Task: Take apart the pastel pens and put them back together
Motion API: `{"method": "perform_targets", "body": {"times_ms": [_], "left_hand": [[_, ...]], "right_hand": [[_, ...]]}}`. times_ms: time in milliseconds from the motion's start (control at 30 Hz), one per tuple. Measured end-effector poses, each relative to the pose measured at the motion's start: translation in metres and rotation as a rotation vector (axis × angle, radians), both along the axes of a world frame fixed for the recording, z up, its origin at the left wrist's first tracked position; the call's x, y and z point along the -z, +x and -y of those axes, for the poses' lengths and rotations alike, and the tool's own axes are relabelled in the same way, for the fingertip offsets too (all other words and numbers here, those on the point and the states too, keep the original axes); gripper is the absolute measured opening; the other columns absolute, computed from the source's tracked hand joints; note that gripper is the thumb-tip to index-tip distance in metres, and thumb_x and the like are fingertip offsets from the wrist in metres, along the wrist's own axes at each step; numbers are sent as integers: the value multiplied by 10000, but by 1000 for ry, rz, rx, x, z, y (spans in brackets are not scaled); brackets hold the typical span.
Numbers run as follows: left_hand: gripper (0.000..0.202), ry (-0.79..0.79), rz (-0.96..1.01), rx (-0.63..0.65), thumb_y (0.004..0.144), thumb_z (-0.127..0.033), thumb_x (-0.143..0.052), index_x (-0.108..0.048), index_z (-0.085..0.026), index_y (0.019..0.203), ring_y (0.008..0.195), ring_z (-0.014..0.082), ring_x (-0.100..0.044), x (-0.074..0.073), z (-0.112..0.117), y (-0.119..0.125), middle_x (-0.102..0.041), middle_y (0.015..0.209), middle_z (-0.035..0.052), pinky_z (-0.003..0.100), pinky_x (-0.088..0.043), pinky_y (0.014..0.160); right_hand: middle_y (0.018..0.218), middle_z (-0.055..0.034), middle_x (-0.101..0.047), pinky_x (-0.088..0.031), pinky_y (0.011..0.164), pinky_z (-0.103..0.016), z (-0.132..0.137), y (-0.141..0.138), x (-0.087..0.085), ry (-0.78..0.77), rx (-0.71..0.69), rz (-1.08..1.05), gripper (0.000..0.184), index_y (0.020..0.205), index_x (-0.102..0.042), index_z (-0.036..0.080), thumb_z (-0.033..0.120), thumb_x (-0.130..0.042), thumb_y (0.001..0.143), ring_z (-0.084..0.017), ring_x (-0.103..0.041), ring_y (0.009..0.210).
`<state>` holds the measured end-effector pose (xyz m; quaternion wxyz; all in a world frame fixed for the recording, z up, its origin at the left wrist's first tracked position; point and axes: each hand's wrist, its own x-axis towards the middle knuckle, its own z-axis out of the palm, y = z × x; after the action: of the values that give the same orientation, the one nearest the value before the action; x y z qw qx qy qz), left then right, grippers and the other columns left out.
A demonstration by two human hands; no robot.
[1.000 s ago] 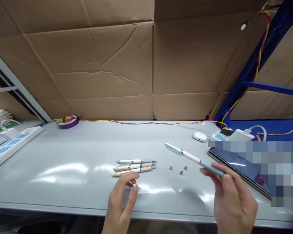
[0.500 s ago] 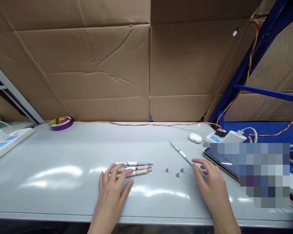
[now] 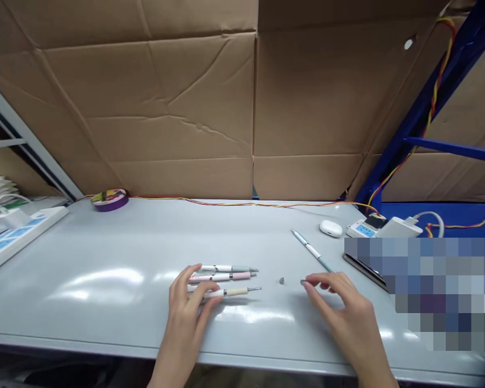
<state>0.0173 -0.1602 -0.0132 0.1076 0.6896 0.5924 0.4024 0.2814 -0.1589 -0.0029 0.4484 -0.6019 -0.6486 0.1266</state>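
Observation:
My left hand [image 3: 188, 304] grips a cream-and-white pen [image 3: 236, 291] between thumb and fingers. A thin metal end sticks out of the pen to the right, and a shadow lies beneath it. Just behind, a pink-and-white pen [image 3: 240, 276] and a grey-green-and-white pen [image 3: 240, 268] lie side by side, partly covered by my left fingers. My right hand [image 3: 343, 310] pinches a small grey cone-shaped pen tip [image 3: 303, 282] between thumb and index finger. Another grey pen tip [image 3: 282, 281] rests on the table between the hands. A blue-and-white pen [image 3: 309, 247] lies beyond my right hand, its near end by the fingers.
A white earbud case [image 3: 330, 228] sits at the back right, near a power strip [image 3: 364, 230] with a plugged-in charger [image 3: 400, 230]. A dark phone edge [image 3: 366, 272] shows beside a blurred patch. A tape roll [image 3: 110, 200] and another power strip [image 3: 24, 237] are left.
My left hand has separated the cream pen from the others, towards me. My right hand has moved left and picked up a pen tip; only one loose tip now shows. The view has shifted slightly.

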Motion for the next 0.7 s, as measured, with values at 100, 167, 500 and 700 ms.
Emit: {"method": "perform_targets", "body": {"times_ms": [100, 167, 500, 700], "left_hand": [[139, 16, 7, 108, 909, -305, -485, -619, -287, 938, 1120, 285, -503, -2, 2, -3, -580, 1133, 48, 461, -442, 939], [105, 24, 7, 165, 908, -284, -499, -596, -284, 950, 1024, 260, -561, -2, 4, -5, -635, 988, 31, 447, -424, 959], [76, -19, 74, 222, 881, -286, -560, -629, -294, 913, 913, 242, -584, -3, 5, -7, -662, 904, 15, 325, -490, 761], [76, -88, 107, 218, 881, -300, -569, -642, -289, 903, 915, 241, -579, -4, 7, -9, -665, 900, 15, 323, -478, 769]], "right_hand": [[763, -22, -659, -489, 675, -294, 9, -24, -4, -87, 3, -267, 178, 760, -633, 227, 382, -586, 834, -205, -612, 766], [752, -28, -668, -499, 664, -287, 13, -39, -5, -147, -66, -378, 197, 743, -647, 220, 390, -594, 827, -211, -627, 771], [832, -16, -707, -534, 675, -248, 13, -50, -9, -213, -372, -240, 117, 838, -672, 238, 302, -576, 860, -191, -662, 784], [858, -28, -710, -532, 656, -236, 12, -52, -6, -137, -393, -182, 125, 874, -670, 236, 276, -552, 886, -190, -663, 797]]}}
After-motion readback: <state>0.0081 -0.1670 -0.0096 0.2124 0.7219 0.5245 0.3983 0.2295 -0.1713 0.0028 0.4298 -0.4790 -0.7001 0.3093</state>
